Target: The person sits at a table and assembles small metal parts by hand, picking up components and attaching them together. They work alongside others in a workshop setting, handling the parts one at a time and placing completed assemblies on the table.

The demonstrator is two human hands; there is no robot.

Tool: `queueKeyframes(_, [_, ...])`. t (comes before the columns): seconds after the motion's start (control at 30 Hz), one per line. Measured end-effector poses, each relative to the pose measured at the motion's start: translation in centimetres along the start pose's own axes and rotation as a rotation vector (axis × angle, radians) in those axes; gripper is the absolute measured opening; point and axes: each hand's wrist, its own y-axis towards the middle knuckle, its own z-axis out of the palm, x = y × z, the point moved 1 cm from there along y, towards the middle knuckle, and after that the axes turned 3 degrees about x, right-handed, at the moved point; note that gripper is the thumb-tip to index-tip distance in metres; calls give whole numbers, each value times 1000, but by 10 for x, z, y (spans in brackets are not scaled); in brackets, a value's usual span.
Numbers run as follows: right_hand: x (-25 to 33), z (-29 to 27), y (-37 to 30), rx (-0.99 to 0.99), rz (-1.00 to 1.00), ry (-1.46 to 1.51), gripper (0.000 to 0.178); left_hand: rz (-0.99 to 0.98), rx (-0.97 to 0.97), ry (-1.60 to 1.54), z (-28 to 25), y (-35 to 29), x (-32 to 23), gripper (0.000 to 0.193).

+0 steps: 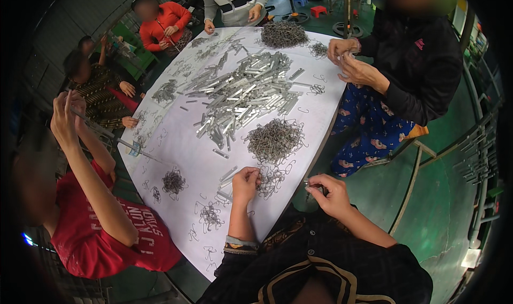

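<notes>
— Two hands at work? Left hand [245,182] where?
— At six o'clock on the white table [181,160], fingers curled down onto loose wire hooks [271,180]. Closed around one or only pressing on them: cannot tell.
— Right hand [327,193]?
— Off the table edge, toward five o'clock, fingertips pinched together on a small metal piece [314,186]. Well apart from the left hand.
— Any bins or trays?
— None visible; everything heaped bare on the tabletop. Tangled hook pile [274,139] just at twelve o'clock from the left hand. Big heap of flat metal strips [246,93] in the centre. Second wire pile [283,34] at the far edge.
— Other people?
— Seated around the rim. Person in a red shirt [107,226] at nine o'clock, arm raised. Person in a black jacket [422,63] at two o'clock, both hands together at the table edge.
</notes>
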Motion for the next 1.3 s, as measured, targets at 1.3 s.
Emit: queueKeyframes(1.3, [5, 7, 0, 100, -9, 33, 14, 32, 451, -627, 51, -58, -79, 7])
